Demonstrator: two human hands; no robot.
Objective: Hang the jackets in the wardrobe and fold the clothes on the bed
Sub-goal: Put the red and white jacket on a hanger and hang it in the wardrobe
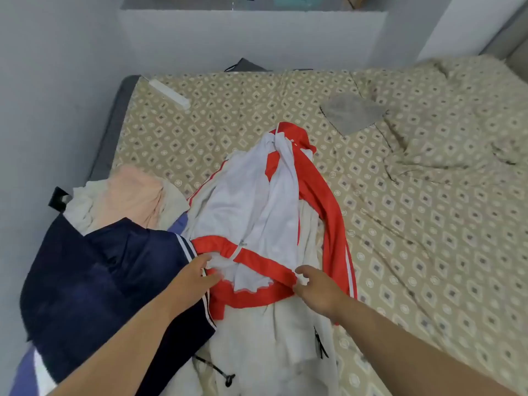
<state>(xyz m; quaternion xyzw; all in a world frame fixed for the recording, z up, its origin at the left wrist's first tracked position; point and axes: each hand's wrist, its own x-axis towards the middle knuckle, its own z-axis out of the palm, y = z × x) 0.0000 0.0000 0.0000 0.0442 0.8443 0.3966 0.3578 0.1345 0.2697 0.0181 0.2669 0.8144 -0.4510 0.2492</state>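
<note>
Surface: bed (428, 252) covered by a beige diamond-patterned sheet, bounded by pale grey walls (57, 81) | red-and-white jacket (257, 201) spread over piled clothes at the near edge | hem pinched by left hand (197, 274) | right hand (317, 290) curled at the hem, grip not discernible | navy garment (100, 281) laid at left

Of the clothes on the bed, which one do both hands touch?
The red and white jacket: the left hand and the right hand hold its red hem. The navy garment lies beside it.
</note>
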